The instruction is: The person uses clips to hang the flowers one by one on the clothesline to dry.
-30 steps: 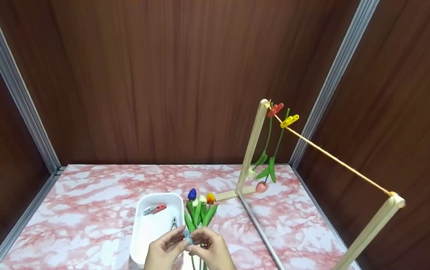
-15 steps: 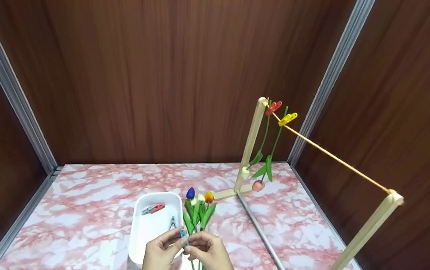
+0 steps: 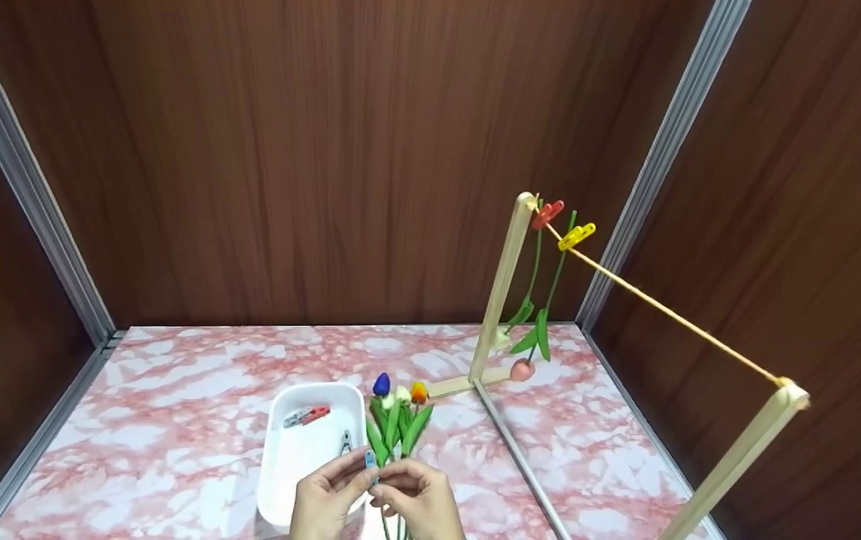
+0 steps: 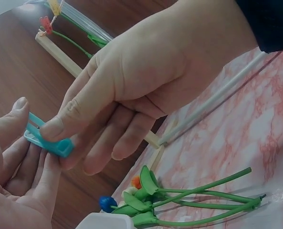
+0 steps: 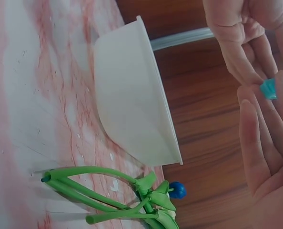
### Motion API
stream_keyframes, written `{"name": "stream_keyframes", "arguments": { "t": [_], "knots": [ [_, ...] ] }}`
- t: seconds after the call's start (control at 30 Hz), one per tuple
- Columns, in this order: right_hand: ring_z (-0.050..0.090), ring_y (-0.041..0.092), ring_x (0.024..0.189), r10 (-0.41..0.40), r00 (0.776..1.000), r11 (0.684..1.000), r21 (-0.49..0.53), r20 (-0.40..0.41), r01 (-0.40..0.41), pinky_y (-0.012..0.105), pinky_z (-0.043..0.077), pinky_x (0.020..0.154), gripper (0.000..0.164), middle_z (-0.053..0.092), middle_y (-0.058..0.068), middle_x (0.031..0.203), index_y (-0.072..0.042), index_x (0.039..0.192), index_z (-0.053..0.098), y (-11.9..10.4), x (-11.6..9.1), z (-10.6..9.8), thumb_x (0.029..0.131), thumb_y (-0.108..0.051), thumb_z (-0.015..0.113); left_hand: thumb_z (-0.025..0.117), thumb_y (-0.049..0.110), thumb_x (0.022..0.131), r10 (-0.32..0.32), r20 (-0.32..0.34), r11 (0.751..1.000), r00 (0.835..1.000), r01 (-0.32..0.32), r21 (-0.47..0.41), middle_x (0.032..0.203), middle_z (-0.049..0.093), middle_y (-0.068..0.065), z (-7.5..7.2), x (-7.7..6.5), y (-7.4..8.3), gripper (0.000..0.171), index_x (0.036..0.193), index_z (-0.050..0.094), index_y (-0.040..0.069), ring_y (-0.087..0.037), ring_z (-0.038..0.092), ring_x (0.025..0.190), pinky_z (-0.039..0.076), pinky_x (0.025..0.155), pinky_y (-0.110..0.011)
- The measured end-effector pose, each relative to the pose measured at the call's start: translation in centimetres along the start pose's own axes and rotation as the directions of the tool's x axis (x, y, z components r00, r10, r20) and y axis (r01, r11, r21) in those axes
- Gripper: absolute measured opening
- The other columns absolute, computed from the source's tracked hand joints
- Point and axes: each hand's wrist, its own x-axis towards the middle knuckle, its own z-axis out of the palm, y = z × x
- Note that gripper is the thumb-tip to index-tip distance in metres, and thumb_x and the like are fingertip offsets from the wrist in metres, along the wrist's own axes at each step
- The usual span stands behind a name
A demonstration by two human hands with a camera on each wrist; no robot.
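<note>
Left-hand grip and right-hand grip are both pinching the blue clothespin between thumb and fingers above the bench. In the head view, it is showing beside the right rim of the white tray. Bare rope is running from the yellow clothespin to the near post

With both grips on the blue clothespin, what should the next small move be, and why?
Probably the right grip should let go and pick up a loose tulip, leaving the blue clothespin in the left grip. Both touch it, so one can be spared; on the rope, a red clothespin and a yellow clothespin each hold a hanging tulip.
</note>
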Motion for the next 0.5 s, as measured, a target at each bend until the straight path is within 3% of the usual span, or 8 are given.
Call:
{"name": "stream_keyframes", "arguments": {
  "t": [0.23, 0.5],
  "knots": [
    [0.079, 0.006, 0.075, 0.004, 1.0, 1.0, -0.017, 0.004, -0.004, 0.019, 0.061, 0.063, 0.03, 0.084, 0.014, 0.097, 0.002, 0.112, 0.079, 0.1, -0.14, -0.04, 0.094, -0.022, 0.085, 0.085, 0.03, 0.096, 0.0, 0.031, 1.0, 1.0, 0.0, 0.009, 0.13, 0.079, -0.02, -0.49, -0.09, 0.07, 0.061, 0.141, 0.067, -0.006, -0.021, 0.079, 0.118, 0.066, 0.096, -0.028],
    [0.078, 0.005, 0.073, -0.032, 0.999, 0.999, -0.028, 0.023, 0.032, 0.017, 0.06, 0.061, 0.028, 0.085, 0.014, 0.099, 0.001, 0.114, 0.079, 0.19, -0.16, -0.02, 0.097, -0.022, 0.082, 0.088, 0.023, 0.093, 0.04, 0.014, 0.999, 0.999, -0.04, -0.037, 0.127, 0.081, -0.015, -0.22, -0.8, 0.23, 0.056, 0.138, 0.07, -0.005, -0.006, 0.078, 0.112, 0.065, 0.097, -0.026]
  ]
}}
